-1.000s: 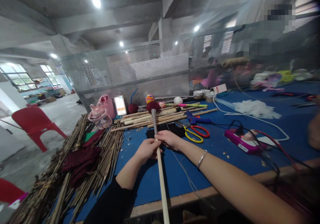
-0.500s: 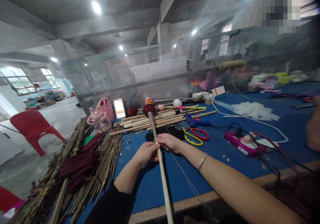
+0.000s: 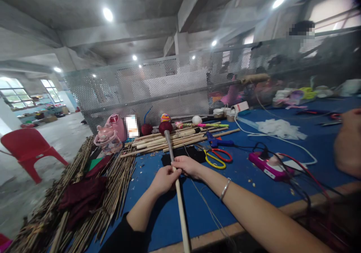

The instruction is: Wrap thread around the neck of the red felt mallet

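Observation:
A long pale wooden stick runs from the bottom edge up and away over the blue table. Its far end carries a grey wrapped section and a dark red round head. My left hand is closed around the stick from the left. My right hand grips it from the right, fingers touching the left hand. A thin thread trails from the hands toward the table's near edge. A bracelet sits on my right wrist.
Thin sticks with dark red cloth are heaped at left. More wooden rods, yellow-and-red scissors, a blue glue gun, a pink device with cables, white stuffing and a pink bag lie behind. Another person's hand is at right.
The view has shifted slightly; both hands keep their hold on the stick, with its head a little lower and further left in view.

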`<state>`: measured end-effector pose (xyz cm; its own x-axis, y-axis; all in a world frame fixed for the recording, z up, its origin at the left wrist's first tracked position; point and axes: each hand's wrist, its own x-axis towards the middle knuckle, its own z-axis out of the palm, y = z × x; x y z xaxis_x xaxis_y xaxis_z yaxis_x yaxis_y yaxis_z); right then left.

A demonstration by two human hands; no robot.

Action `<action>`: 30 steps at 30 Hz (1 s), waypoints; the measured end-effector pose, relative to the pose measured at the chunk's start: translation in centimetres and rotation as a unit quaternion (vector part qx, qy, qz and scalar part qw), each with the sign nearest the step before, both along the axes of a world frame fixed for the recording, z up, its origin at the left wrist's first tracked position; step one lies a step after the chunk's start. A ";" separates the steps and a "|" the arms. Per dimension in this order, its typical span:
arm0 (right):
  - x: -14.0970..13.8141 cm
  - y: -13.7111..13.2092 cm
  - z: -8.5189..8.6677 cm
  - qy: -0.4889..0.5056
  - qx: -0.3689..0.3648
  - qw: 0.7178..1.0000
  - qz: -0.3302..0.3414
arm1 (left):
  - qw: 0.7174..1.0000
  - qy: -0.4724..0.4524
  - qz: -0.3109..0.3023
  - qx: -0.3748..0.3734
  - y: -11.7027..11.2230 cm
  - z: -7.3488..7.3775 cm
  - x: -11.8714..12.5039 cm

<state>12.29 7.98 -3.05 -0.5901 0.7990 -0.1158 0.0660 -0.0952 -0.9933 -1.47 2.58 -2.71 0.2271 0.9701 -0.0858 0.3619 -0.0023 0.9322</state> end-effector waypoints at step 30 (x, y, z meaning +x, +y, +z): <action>0.2 0.3 0.2 0.066 -0.036 0.997 -0.014 | 0.970 -0.186 0.058 -0.142 -0.5 1.6 0.2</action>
